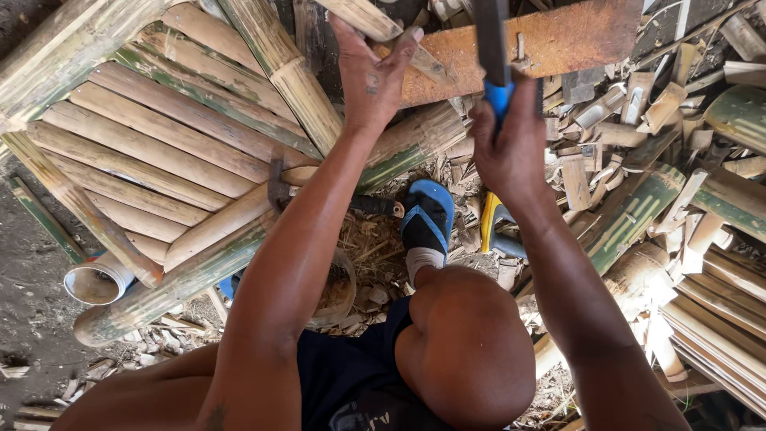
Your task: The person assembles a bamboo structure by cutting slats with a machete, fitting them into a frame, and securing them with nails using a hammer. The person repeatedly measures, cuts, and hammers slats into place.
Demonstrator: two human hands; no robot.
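Head view: my left hand (pixel 373 76) is spread, fingers pressed over a bamboo strip (pixel 359 17) at the top edge, pinning it against the rusty plank (pixel 550 40). My right hand (pixel 507 148) is wrapped tight around the blue handle of a saw (pixel 493 48); the blade runs up out of frame, just beside the left fingers.

Bamboo panel (pixel 152 152) sits to my left, slats side by side, framed by thicker poles. A hammer (pixel 278 187) lies on its lower edge. My foot in a blue sandal (pixel 427 215) rests on scrap below the work; offcuts (pixel 630 96) are piled to the right.

Risks as I judge them:
- Blade close to my left thumb; a skip or jump off the strip would hit it.
- Strip is held by hand only, so it could roll or slide.
- Loose scrap underfoot, poor footing.
- Can't see where blade meets strip, so cut line is unconfirmed.
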